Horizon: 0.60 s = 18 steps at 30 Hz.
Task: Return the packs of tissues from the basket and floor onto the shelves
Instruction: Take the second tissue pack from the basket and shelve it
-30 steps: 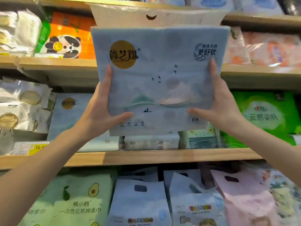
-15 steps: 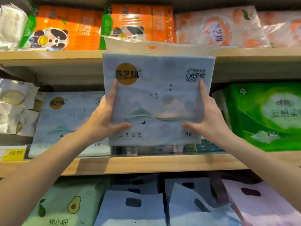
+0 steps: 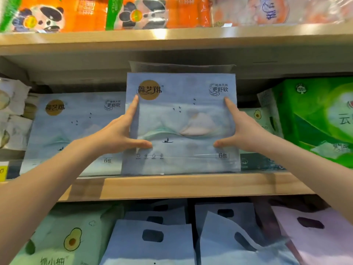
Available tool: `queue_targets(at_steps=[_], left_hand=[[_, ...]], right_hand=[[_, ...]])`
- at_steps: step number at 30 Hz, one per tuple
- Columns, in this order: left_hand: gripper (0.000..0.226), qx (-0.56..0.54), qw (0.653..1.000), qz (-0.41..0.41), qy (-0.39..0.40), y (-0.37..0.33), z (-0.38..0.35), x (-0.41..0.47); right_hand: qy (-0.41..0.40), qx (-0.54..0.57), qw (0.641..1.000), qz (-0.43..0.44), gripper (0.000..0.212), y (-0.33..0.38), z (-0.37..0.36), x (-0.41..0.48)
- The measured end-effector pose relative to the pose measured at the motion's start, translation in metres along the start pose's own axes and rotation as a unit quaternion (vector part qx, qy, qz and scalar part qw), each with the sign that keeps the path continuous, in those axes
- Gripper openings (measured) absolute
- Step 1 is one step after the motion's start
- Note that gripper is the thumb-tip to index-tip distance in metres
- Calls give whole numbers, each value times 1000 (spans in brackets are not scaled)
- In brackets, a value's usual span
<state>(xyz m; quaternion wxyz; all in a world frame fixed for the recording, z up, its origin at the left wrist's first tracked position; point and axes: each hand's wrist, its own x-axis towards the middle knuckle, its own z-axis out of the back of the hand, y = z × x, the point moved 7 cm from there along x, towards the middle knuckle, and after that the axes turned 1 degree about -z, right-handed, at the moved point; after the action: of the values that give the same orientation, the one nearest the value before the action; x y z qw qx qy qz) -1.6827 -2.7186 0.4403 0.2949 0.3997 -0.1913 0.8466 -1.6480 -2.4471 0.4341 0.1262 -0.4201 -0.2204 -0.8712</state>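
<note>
The left hand (image 3: 118, 134) and the right hand (image 3: 242, 132) hold the blue tissue pack (image 3: 181, 123) by its sides, upright on the wooden shelf (image 3: 181, 185), beside an identical pack (image 3: 74, 131).

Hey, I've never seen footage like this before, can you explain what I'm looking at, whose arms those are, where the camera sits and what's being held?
There is no machine here. The camera is worn on a person's head and looks forward and down, so the two bare arms reaching in are the wearer's own. The left hand and right hand grip the sides of a pale blue tissue pack with a gold round logo, upright, its bottom edge at the wooden middle shelf. A matching blue pack stands to its left and a green pack to its right. The shelf above holds orange panda-print packs. Below sit an avocado-print pack and blue packs with handle cut-outs.
</note>
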Motion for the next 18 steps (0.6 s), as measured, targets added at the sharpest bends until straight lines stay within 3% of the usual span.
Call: queue_targets(at_steps=[6, 18], left_hand=[[122, -34, 999, 34, 24, 12, -11, 17], [124, -32, 995, 69, 71, 33, -38, 40]], right_hand=[[69, -41, 996, -37, 123, -8, -10, 19], [111, -113, 985, -72, 126, -22, -24, 43]])
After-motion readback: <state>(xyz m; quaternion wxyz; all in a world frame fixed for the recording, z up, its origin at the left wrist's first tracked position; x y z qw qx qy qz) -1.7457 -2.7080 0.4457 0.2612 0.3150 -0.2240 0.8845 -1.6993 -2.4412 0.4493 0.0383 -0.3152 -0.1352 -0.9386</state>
